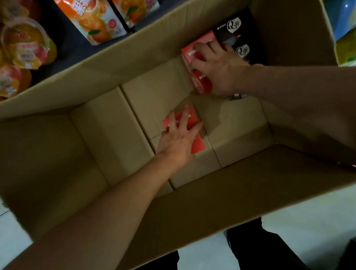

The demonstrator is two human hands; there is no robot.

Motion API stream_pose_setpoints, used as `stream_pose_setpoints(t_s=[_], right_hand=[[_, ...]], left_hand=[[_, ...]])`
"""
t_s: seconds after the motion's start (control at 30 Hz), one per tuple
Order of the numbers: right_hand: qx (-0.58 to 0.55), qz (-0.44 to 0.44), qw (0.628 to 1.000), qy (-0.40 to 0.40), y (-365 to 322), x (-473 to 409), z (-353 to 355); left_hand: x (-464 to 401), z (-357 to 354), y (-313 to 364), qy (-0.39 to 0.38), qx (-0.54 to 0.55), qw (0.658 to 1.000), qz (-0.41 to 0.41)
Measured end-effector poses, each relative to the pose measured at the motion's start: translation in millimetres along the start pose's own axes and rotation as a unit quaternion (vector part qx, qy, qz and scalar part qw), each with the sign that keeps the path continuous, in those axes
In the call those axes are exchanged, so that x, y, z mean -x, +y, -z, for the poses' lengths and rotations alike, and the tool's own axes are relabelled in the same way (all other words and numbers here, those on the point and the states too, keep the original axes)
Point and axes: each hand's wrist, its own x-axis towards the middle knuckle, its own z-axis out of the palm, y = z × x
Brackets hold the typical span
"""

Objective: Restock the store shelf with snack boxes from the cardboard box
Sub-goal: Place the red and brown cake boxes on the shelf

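Red box (196, 143) — under left hand (177, 140)

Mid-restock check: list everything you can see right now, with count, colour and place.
cardboard box: one, brown, open on the floor.
red snack boxes: at least two, stacked in the far right corner.
flat red snack box: one, on the box bottom, centre.
black snack boxes: at least two, far right corner, beside the red ones.
orange pouches: two, shelf, top.
fruit cups: several, orange-yellow, shelf, top left.
left hand: presses on the flat red snack box.
right hand: grips the red snack boxes.
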Motion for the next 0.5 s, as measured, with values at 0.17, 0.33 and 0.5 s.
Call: stream_pose_setpoints(t_s=[0.17, 0.33, 0.5], right_hand=[[0.076, 0.042, 0.996, -0.038, 15, -11, 8], [0.162, 0.057, 0.984, -0.051, 10, -28, 7], [0.16, 0.045, 0.981, -0.098, 0, -33, 1]], left_hand=[[-9, 3, 8, -0.03, -0.014, 0.999, 0.023], [-15, 0, 10, -0.043, -0.025, 0.998, 0.041], [-16, -4, 7, -0.022, -0.021, 0.999, 0.037]])
